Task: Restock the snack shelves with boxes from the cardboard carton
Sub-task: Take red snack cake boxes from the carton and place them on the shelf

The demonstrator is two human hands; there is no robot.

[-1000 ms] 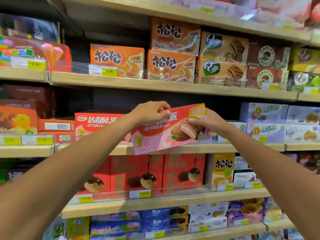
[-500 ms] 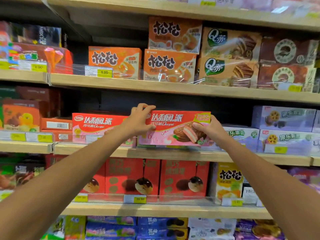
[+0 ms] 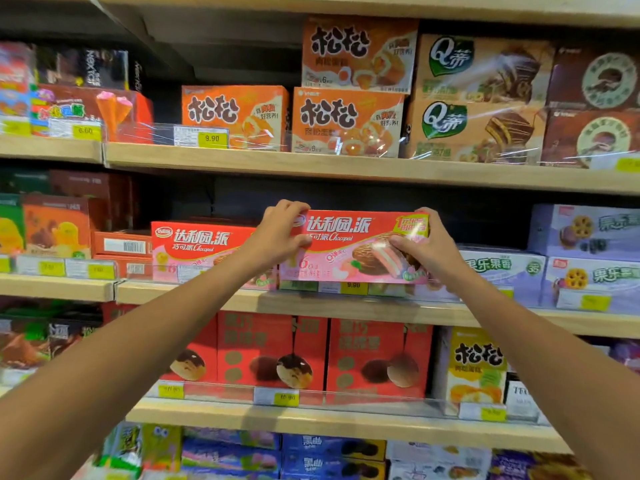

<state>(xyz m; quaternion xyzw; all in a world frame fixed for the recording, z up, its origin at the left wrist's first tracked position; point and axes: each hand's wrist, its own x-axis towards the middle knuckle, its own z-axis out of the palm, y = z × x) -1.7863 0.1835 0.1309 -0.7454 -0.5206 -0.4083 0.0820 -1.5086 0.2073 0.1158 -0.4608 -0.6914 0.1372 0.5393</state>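
Note:
A red and pink chocolate pie box [image 3: 349, 247] stands upright on the middle wooden shelf [image 3: 346, 306], its front facing me. My left hand [image 3: 280, 233] grips its left end, fingers over the top corner. My right hand [image 3: 427, 247] grips its right end, thumb on the front. A matching red and pink box [image 3: 201, 247] stands just left of it on the same shelf. The cardboard carton is out of view.
Orange boxes [image 3: 346, 123] and brown cake boxes [image 3: 481, 98] fill the shelf above. Purple boxes [image 3: 585, 258] stand to the right, red boxes [image 3: 273, 351] on the shelf below. A dark gap lies above and behind the held box. Clear price-tag rails front each shelf.
The box went from tilted in front of the shelf to level and upright on it, beside the matching box. Both hands stayed on its ends.

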